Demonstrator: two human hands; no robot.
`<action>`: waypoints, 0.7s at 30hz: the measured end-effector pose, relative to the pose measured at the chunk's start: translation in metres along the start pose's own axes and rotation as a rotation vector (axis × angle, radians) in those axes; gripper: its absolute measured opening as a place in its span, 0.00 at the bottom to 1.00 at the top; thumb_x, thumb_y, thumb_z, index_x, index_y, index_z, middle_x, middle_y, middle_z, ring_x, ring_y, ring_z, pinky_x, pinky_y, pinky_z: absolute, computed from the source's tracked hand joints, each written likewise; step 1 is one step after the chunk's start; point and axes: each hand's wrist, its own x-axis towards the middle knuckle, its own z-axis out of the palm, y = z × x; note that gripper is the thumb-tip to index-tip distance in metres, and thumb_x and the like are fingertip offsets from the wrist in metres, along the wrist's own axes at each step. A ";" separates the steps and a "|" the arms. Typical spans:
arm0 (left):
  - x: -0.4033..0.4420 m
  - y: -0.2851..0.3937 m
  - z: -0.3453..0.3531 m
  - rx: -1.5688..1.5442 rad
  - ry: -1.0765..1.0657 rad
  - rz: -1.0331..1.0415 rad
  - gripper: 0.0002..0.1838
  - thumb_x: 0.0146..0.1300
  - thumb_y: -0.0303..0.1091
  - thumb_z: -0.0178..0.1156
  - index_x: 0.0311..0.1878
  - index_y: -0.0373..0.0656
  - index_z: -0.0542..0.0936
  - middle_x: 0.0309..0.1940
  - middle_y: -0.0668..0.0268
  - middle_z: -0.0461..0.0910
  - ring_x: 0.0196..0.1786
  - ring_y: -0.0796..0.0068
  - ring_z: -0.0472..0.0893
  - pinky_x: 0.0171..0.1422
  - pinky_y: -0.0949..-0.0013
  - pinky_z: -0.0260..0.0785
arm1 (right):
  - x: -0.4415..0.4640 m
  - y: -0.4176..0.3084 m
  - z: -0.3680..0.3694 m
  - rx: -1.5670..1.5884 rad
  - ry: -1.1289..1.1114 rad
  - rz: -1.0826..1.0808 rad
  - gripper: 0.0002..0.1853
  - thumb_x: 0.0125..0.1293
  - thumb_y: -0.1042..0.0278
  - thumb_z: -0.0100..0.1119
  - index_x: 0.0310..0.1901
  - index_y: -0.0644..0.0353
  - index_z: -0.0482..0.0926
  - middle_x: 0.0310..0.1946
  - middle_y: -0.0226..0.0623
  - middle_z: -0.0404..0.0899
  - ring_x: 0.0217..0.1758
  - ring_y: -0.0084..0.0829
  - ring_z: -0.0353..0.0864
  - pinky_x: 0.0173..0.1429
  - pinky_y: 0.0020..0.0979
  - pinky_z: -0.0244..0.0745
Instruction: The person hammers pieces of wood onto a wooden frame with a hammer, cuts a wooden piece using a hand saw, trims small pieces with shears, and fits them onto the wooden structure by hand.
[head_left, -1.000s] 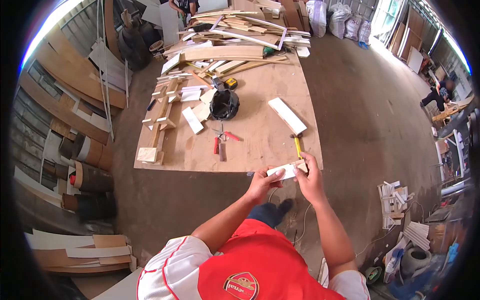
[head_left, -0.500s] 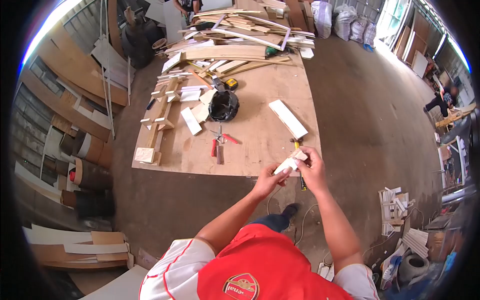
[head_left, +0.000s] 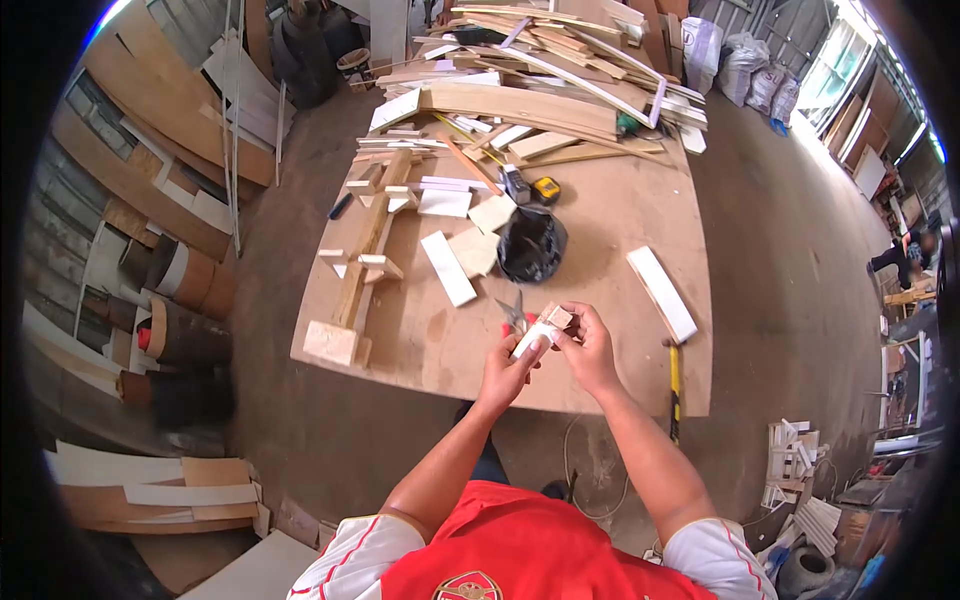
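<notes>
Both my hands hold a short white-faced wood block [head_left: 533,336] above the near part of the worktable. My left hand [head_left: 508,374] is closed round its lower end, thumb on top. At the upper end, my right hand [head_left: 588,352] grips it with thumb and fingers. Just beyond the block lie red-handled snips [head_left: 513,310], partly hidden by it and my hands. To the right, a hammer with a yellow and black handle [head_left: 675,390] rests at the table's near edge, below a white-faced board [head_left: 664,296].
A black bag-lined bucket [head_left: 531,246] stands mid-table, with a yellow tape measure [head_left: 546,189] behind it. A wooden assembly with crosspieces [head_left: 372,255] lies along the left side. Stacked timber strips [head_left: 540,100] cover the far end. A person [head_left: 908,255] is at far right.
My hands have moved left with the wood block, away from the hammer to in front of the snips. The view has shifted, so the table appears lower and further right.
</notes>
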 end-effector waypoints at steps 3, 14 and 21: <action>0.082 0.017 -0.052 0.063 0.000 0.058 0.20 0.75 0.47 0.65 0.46 0.35 0.81 0.29 0.68 0.82 0.27 0.83 0.77 0.30 0.75 0.68 | 0.087 0.022 0.043 -0.009 0.006 0.028 0.22 0.71 0.81 0.61 0.65 0.64 0.70 0.51 0.37 0.84 0.50 0.24 0.85 0.51 0.31 0.86; 0.327 0.065 -0.166 0.168 0.126 0.015 0.24 0.77 0.49 0.60 0.51 0.32 0.80 0.30 0.65 0.81 0.29 0.80 0.79 0.32 0.72 0.73 | 0.361 0.061 0.133 -0.339 0.080 0.030 0.23 0.67 0.68 0.71 0.63 0.63 0.80 0.45 0.43 0.85 0.43 0.31 0.85 0.48 0.33 0.81; 0.480 0.048 -0.170 0.047 0.393 0.107 0.25 0.79 0.49 0.57 0.42 0.29 0.79 0.29 0.56 0.80 0.36 0.66 0.78 0.45 0.58 0.72 | 0.536 0.110 0.146 -0.642 0.146 -0.047 0.20 0.67 0.62 0.69 0.55 0.65 0.83 0.42 0.47 0.87 0.46 0.45 0.87 0.54 0.42 0.80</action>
